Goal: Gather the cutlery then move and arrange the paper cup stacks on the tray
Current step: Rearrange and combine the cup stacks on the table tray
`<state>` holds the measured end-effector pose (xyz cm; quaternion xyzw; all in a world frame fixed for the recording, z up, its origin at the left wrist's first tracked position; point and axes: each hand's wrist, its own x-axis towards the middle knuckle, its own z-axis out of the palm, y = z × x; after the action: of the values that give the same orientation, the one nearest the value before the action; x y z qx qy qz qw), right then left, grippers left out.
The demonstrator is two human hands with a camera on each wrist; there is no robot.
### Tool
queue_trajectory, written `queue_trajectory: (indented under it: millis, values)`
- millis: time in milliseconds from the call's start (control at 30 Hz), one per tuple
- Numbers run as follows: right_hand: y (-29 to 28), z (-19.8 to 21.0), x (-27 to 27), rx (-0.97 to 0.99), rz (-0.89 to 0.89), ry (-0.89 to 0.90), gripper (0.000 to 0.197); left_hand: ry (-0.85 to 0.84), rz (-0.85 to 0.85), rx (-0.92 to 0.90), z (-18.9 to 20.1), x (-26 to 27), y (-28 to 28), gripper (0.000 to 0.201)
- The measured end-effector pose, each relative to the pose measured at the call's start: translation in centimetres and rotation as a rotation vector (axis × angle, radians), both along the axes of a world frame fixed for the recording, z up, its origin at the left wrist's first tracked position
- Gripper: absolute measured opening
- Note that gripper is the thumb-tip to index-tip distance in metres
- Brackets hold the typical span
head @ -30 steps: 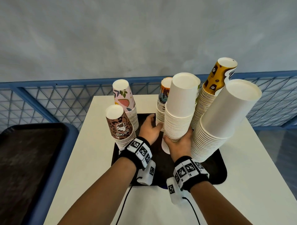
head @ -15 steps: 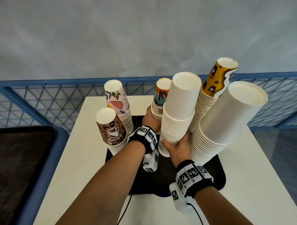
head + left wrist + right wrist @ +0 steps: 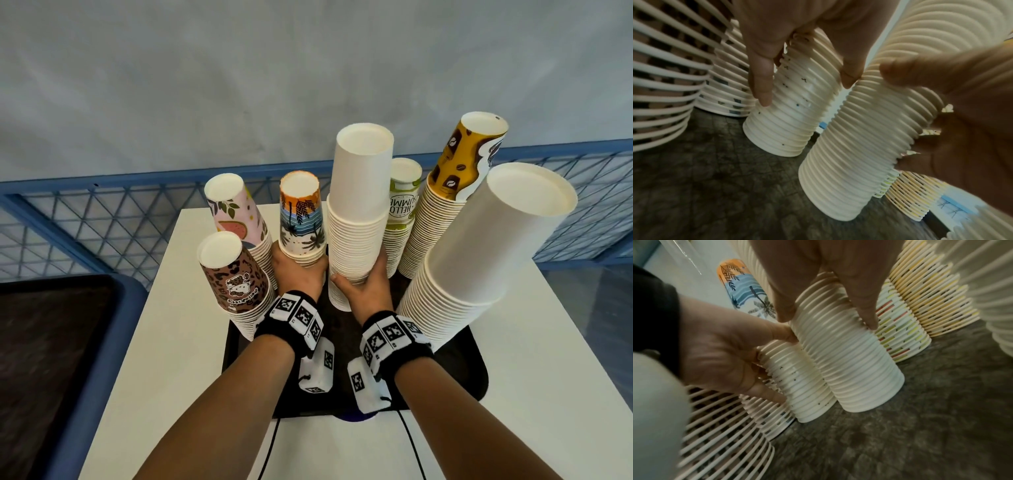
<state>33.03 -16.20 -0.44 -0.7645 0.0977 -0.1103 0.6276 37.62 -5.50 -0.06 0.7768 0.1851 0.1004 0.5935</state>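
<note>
Head view shows my plain stack [image 3: 358, 219] standing on the tray [image 3: 474, 373], right in front of my hands, its long way pointing up. My right hand [image 3: 368, 289] is curled round its low part. Just to its left, nearly touching, stands the palm stack [image 3: 301, 219], and my left hand [image 3: 298, 277] is curled round that one. Next I think I must nudge them straight, side by side. Other stacks crowd close on both sides.
</note>
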Motion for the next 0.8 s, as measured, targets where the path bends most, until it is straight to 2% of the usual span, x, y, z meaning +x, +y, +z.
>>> queue_trajectory:
  millis: [267, 667, 800]
  values:
    - [0.3, -1.5, -0.5, -0.125, -0.027, 0.111, 0.094, 0.032, -0.014, 0.041, 0.2, -0.7, -0.1, 0.092]
    - [0.1, -1.8, 2.3, -0.106, -0.033, 0.157, 0.080, 0.064, -0.014, 0.061, -0.4, -1.0, -0.3, 0.081]
    - [0.5, -2.1, 2.4, -0.126, -0.086, 0.184, 0.080, 0.081, 0.020, 0.040, -0.3, -1.1, -0.4, 0.075]
